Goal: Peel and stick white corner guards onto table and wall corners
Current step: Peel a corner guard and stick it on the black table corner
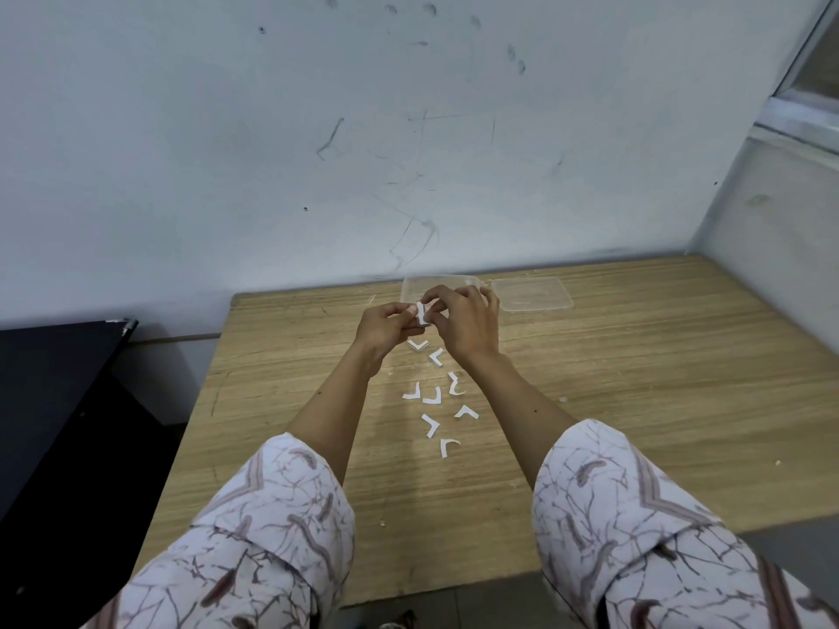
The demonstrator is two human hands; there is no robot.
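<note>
Fingertips of both hands are bunched together around 1 small white corner guard [423, 313], pinching it from either side up in the air above the far part of the table. The left hand [385, 328] has its thumb and fingers curled in on the guard's left edge, and the right hand [463, 320] is curled over it from the right, knuckles toward the camera. Can't tell which finger is actually on the backing, it's too small to make out.

Right below the hands there's a loose trail of white L-shaped strips [438, 397] lying flat on the wooden table [635, 401], about 8 of them, scattered apart from each other and pointing every which way.

Just behind the hands sits a clear plastic container [415, 286], pushed up near the wall, with its clear lid [532, 293] lying flat just beside it on the right.

Forearms come in bare, with patterned white sleeves [281, 506] pushed up. The wall [318, 152] behind is pale and scuffed with marks. A black piece of furniture [59, 401] stands left of the table.
</note>
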